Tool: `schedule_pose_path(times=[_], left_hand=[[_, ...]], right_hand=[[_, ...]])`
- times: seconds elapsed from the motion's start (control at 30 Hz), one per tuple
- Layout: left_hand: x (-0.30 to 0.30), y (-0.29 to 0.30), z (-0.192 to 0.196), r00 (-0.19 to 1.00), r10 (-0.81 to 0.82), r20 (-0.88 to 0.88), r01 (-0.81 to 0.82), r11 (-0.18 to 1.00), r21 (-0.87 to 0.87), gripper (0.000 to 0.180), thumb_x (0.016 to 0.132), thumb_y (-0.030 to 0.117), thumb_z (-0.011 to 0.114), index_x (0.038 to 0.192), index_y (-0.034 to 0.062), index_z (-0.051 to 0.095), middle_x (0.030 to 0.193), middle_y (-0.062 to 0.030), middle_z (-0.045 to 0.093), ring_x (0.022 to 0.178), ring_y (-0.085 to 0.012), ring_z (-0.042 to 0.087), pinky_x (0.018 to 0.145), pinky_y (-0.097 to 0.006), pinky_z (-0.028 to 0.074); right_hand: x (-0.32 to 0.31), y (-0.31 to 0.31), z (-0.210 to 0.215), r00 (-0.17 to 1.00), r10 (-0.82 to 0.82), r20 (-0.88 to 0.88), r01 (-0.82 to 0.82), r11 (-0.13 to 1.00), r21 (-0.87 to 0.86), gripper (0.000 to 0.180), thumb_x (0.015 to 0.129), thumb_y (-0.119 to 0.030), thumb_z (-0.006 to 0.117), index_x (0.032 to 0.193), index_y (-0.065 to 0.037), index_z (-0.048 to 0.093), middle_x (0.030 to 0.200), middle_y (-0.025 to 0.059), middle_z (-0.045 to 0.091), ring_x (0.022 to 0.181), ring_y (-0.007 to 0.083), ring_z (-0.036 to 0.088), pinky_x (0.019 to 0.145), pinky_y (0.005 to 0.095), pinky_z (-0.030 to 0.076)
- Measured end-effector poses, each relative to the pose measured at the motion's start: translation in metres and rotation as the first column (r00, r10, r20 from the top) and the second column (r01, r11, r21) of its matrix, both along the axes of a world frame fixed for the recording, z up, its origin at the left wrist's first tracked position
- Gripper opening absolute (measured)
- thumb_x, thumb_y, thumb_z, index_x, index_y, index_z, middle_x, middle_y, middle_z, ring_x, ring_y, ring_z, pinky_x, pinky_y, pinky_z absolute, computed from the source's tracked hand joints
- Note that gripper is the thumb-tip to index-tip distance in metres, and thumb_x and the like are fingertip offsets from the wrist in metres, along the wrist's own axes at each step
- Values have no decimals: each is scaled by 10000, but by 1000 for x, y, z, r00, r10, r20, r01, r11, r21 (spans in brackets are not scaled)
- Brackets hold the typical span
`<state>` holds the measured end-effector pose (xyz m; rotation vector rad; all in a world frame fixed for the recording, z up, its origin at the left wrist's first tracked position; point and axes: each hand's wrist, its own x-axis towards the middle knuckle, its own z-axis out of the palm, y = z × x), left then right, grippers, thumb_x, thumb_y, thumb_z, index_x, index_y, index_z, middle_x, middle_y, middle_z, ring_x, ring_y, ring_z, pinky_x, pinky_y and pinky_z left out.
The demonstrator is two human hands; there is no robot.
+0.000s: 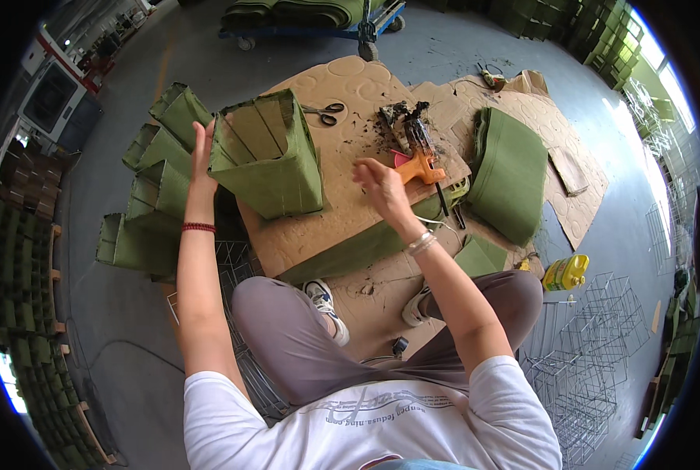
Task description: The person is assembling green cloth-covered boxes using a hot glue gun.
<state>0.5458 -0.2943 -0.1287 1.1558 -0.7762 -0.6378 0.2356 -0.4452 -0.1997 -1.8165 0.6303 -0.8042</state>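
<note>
A green felt box (pixel 283 184), its wire frame showing inside, stands on a cardboard-topped work surface (pixel 342 227) in front of me. My left hand (pixel 202 157) is open, fingers stretched upward along the box's left side; whether the palm presses on it is hard to see. Right of the box, apart from it, my right hand (pixel 383 190) hovers with loosely bent fingers and nothing in it. Closest to that hand lies an orange glue gun (pixel 422 167), its front end blackened with dark residue. Black-handled scissors (pixel 328 114) rest behind the box.
Several finished-looking green boxes (pixel 162 188) are stacked at the left. A pile of green felt sheets (pixel 510 176) lies at the right, near a yellow bottle (pixel 566 272). Bare wire frames (pixel 585 345) stand on the floor lower right. A blue cart (pixel 318 33) carries green felt at the back.
</note>
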Motion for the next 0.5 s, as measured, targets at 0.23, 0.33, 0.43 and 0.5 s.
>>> schedule_pose_path(times=[0.23,0.33,0.43,0.5], left_hand=[[-74,-7,-30,916,50,-398,-76,996,-48,580,983,554,329,1387,153,436,1331,7,501,1244,-175,454,1054,-351,367],[-103,-5,-28,938,113,-328,-116,993,10,578,987,533,351,1386,124,439,1347,-4,491,1246,-175,459,1049,-344,374],[-117,7,-30,956,185,-229,-191,982,-1,555,994,469,402,1355,52,464,1349,-40,503,1228,-179,489,1040,-329,387],[-114,17,-23,935,354,-20,-355,932,-78,470,994,341,482,1290,-23,507,1301,-84,552,1189,-179,533,1027,-310,404]], right_hand=[[38,67,31,967,38,253,-51,998,44,537,1014,-333,389,1397,40,354,1361,254,473,1280,363,447,1053,364,349],[18,73,38,965,35,260,-35,999,-8,553,1017,-335,378,1423,34,312,1382,251,455,1304,344,428,1063,361,338],[-8,61,28,971,15,239,-19,1000,14,526,1019,-314,386,1417,27,339,1398,221,453,1312,317,424,1069,354,331],[-24,56,25,969,-84,234,92,995,-25,494,1015,-289,403,1407,11,372,1401,203,458,1305,303,435,1065,355,336]])
